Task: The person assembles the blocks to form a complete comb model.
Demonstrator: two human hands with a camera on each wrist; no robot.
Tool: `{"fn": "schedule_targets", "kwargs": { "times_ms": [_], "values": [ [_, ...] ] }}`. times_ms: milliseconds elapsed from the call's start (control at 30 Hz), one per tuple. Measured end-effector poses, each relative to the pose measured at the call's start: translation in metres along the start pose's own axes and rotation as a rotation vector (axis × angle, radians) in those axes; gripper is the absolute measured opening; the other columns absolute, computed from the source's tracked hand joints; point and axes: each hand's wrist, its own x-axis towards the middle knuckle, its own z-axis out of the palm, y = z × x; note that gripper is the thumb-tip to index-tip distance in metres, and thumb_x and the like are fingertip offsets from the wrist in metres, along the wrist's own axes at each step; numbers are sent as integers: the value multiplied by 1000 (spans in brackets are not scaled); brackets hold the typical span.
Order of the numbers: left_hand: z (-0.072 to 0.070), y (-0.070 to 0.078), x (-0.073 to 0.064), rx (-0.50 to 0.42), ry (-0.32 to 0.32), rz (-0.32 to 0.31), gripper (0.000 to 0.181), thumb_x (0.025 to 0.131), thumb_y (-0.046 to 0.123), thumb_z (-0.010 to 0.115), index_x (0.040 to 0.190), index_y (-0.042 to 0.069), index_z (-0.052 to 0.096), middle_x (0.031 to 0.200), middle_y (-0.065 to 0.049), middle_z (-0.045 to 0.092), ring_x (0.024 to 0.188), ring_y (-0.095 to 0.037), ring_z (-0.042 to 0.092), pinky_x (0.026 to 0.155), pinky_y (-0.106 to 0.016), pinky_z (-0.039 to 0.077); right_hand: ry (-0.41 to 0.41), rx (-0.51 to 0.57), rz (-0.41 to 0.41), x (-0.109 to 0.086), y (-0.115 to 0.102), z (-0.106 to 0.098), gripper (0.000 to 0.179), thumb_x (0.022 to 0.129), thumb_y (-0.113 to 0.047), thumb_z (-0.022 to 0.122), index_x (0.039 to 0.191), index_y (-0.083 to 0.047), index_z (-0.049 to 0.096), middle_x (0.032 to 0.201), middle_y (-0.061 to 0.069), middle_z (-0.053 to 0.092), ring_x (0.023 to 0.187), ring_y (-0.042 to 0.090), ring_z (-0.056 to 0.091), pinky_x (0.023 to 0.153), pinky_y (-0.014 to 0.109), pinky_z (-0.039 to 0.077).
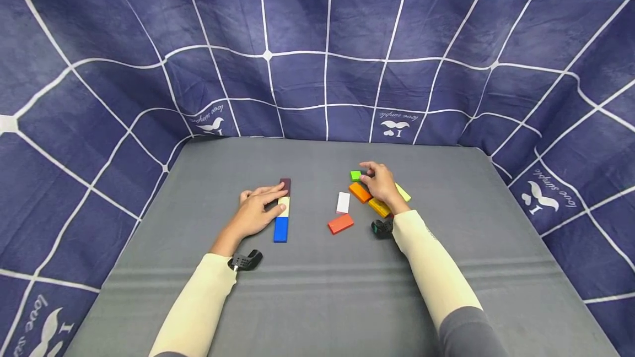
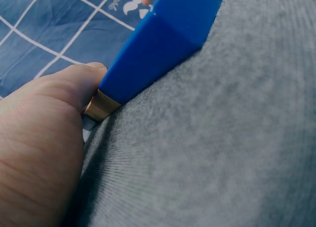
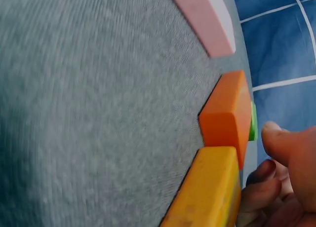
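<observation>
On the grey table, a dark maroon block (image 1: 286, 182), a cream block (image 1: 284, 206) and a blue block (image 1: 280, 230) lie end to end in a row. My left hand (image 1: 255, 212) rests along the row's left side, fingers extended, its thumb touching the cream block. In the left wrist view the blue block (image 2: 163, 34) juts out past the thumb. My right hand (image 1: 381, 182) hovers just right of a small green block (image 1: 355, 176). Its thumb and index finger are spread, apart from the green block in the right wrist view (image 3: 253, 122).
Near my right hand lie an orange block (image 1: 359, 191), a dark yellow block (image 1: 379, 207) and a pale yellow block (image 1: 403, 192), partly covered by the hand. Between the hands are a white-topped block (image 1: 343, 203) and a red block (image 1: 340, 223). A blue checked cloth (image 1: 297, 81) hangs behind.
</observation>
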Motion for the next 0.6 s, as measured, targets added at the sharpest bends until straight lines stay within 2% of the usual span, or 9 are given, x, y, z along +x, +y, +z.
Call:
{"fn": "schedule_targets", "kwargs": {
  "times_ms": [200, 400, 600],
  "values": [
    [-1, 2, 0, 7, -2, 0, 47, 98, 43, 63, 142, 28, 59, 155, 10, 48, 138, -22, 47, 96, -50, 20, -65, -28, -2, 2, 4, 0, 38, 98, -12, 64, 136, -8, 61, 112, 18, 59, 103, 33, 53, 96, 46, 42],
    [-2, 3, -1, 4, -1, 2, 47, 98, 43, 62, 142, 27, 59, 155, 10, 48, 137, -21, 47, 95, -49, 20, -82, -52, -8, 4, 8, 2, 38, 99, -13, 63, 136, -8, 61, 113, 19, 60, 103, 33, 54, 94, 47, 43],
    [-1, 3, -1, 3, -4, -4, 46, 98, 42, 64, 141, 28, 60, 155, 12, 48, 137, -19, 48, 95, -48, 20, -98, -57, 25, 5, 8, 2, 37, 99, -15, 63, 136, -9, 61, 113, 17, 61, 103, 32, 53, 95, 45, 42]
  ]
}}
